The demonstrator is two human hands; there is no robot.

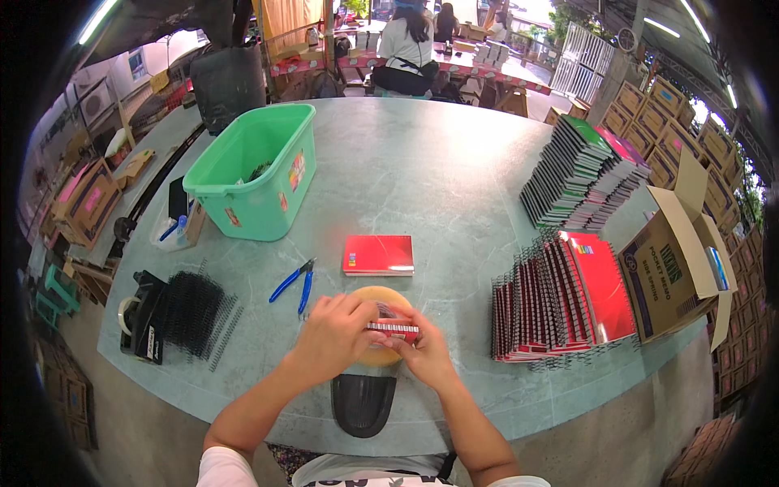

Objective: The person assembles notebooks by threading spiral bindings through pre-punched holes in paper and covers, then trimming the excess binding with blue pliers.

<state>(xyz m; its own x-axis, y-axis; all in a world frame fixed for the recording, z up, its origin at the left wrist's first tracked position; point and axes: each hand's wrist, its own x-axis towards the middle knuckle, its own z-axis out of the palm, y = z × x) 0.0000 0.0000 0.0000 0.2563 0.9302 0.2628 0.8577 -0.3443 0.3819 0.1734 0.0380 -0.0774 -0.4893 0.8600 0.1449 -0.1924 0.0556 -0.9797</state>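
Red notebook (399,330), gripped by both hands, centre of frame.
Left hand's (337,331) fingers bent on its left end, right hand's (420,351) closed on its right; yellowish ring (380,293) behind. Tabletop (389,170) runs from red stack (378,256) to far edge, upper centre; near edge, lower frame.

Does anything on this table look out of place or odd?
Only mild untidiness: a few thin black spiral coils lie askew on the grey-green table, straggling out right of the tangled heap of black coils. Otherwise, nothing appears spilled or damaged.
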